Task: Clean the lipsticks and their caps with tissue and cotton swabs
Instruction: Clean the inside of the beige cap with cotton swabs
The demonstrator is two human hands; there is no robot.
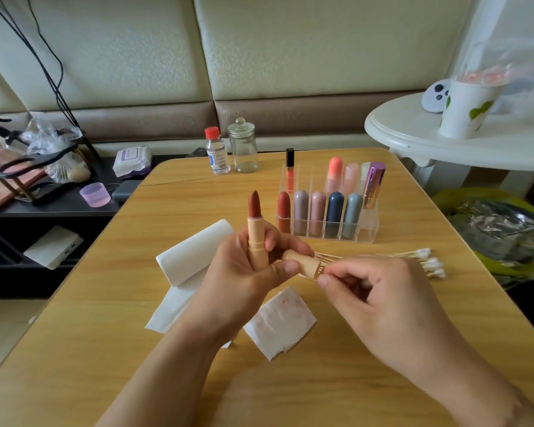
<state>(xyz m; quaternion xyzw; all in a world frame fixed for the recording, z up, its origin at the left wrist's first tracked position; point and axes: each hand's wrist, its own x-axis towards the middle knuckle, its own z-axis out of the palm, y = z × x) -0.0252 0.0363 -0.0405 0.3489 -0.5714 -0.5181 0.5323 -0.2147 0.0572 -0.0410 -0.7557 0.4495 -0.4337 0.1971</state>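
While the left hand [244, 272] grips both an uncapped lipstick [256, 232], held upright with its red-brown bullet exposed, and the matching beige cap [301, 266], held sideways between thumb and fingers, the head view shows the right hand [379, 291] pinched at the cap's open mouth. What it pinches is too small to confirm; a cotton swab is the likely item.

Risks, as judged:
- The bare bullet stands unguarded close to the working fingers; a slip could smear or snap it.
- Two items in one hand weakens the hold on the cap; pressure at its mouth may twist it loose onto the wooden table [413, 343].

A stained tissue [282, 325] lies near the table's front edge under the hands, the cotton swabs [426, 261] towards the right edge, the lipstick organiser [329, 211] behind them.
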